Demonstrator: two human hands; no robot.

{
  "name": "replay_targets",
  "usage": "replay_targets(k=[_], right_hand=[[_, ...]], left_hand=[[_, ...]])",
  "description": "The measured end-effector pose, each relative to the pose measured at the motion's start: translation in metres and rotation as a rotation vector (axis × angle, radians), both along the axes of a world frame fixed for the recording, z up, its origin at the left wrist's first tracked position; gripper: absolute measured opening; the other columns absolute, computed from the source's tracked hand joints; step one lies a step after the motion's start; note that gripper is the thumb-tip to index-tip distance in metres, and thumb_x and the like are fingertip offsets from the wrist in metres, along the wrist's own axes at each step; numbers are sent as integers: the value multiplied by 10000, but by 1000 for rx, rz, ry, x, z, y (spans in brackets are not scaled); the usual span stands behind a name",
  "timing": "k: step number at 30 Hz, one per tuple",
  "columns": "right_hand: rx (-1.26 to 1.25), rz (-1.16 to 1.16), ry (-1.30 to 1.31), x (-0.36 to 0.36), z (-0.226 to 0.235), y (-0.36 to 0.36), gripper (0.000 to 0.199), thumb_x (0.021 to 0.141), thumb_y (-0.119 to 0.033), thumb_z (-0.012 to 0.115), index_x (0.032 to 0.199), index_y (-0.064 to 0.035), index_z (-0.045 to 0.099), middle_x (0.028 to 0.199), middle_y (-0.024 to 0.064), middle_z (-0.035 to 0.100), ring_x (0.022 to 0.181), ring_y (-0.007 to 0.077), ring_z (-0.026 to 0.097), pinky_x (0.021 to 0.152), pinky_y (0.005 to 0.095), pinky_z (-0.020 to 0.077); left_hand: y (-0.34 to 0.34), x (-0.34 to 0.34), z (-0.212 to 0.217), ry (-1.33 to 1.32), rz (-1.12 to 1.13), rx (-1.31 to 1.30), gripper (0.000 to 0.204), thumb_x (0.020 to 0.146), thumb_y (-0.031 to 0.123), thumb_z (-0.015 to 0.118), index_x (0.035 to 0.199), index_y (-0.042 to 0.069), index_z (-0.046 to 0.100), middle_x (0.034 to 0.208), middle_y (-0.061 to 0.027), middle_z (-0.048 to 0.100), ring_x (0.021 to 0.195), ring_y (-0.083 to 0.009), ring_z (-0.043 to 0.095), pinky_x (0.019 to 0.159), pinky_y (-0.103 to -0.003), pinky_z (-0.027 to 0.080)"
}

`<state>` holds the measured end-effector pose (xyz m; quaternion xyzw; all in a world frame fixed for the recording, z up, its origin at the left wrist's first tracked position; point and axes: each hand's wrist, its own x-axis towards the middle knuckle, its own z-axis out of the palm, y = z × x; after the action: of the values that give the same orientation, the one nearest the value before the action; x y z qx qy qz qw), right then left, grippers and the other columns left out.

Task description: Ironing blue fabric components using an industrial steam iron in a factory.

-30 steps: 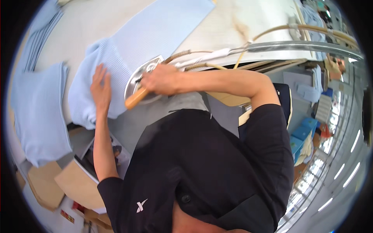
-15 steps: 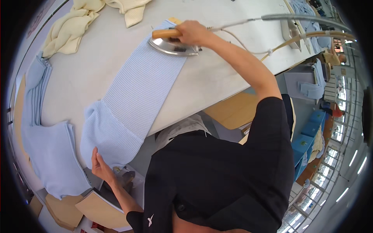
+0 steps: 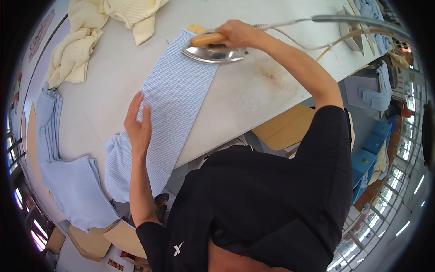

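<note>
A light blue knitted piece (image 3: 174, 95) lies lengthwise on the pale table, smooth along its far part and bunched at its near end over the table edge. A strip of tan board (image 3: 195, 29) shows at its far end. My right hand (image 3: 238, 34) is closed round the wooden handle of a silver iron (image 3: 213, 53), which sits across the knit's far end. My left hand (image 3: 138, 127) is over the knit's left edge, fingers stretched and apart, with nothing in it; whether it touches the fabric I cannot tell.
Folded blue knits (image 3: 74, 181) lie along the table's left side. Cream knits (image 3: 74, 56) are heaped at the far left. A hose (image 3: 353, 19) and a cord run from the iron to the right. A metal tray (image 3: 352, 38) stands at the far right; blue bins (image 3: 369, 149) stand beyond.
My left hand has moved up from the knit's hanging near end to its left edge. The iron in my right hand stays at the far end. The view has shifted slightly.
</note>
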<state>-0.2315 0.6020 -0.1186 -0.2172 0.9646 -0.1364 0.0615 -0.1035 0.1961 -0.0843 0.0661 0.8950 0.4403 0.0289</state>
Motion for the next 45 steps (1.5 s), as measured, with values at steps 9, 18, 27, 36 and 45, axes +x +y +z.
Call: replay_targets(k=[9, 18, 27, 36, 45], right_hand=[[25, -140, 119, 142, 28, 83, 376, 806, -353, 811, 758, -82, 555, 694, 46, 637, 551, 292, 575, 544, 391, 469], [29, -285, 90, 143, 35, 110, 313, 815, -287, 787, 778, -75, 560, 725, 57, 661, 556, 286, 572, 551, 388, 460], [27, 33, 95, 26, 17, 14, 249, 834, -293, 752, 787, -84, 624, 752, 50, 693, 640, 296, 635, 632, 401, 523], [-16, 280, 41, -183, -13, -107, 318, 884, -308, 681, 931, -4, 760, 821, 149, 740, 691, 352, 665, 661, 437, 555], [48, 113, -89, -23, 28, -17, 273, 896, -315, 736, 833, -49, 733, 789, 104, 710, 655, 317, 633, 641, 415, 532]], left_hand=[[189, -97, -96, 470, -633, -515, 640, 1060, 484, 384, 1570, 98, 378, 1667, -77, 312, 1579, -229, 150, 1286, -485, 44], [189, -101, -89, 527, -815, -487, 617, 1076, 463, 356, 1540, 61, 418, 1634, -73, 376, 1568, -228, 195, 1285, -496, 43], [66, -77, -45, 275, -373, -219, 508, 1085, 306, 462, 1489, -1, 469, 1568, -168, 457, 1523, -320, 315, 1265, -510, 143], [5, -26, -9, 176, -32, -41, 424, 1075, 208, 491, 1431, -19, 537, 1493, -180, 543, 1476, -344, 401, 1252, -492, 211], [44, -40, -34, 156, -156, -84, 413, 1055, 214, 538, 1409, 3, 557, 1569, -187, 445, 1502, -352, 346, 1250, -471, 238]])
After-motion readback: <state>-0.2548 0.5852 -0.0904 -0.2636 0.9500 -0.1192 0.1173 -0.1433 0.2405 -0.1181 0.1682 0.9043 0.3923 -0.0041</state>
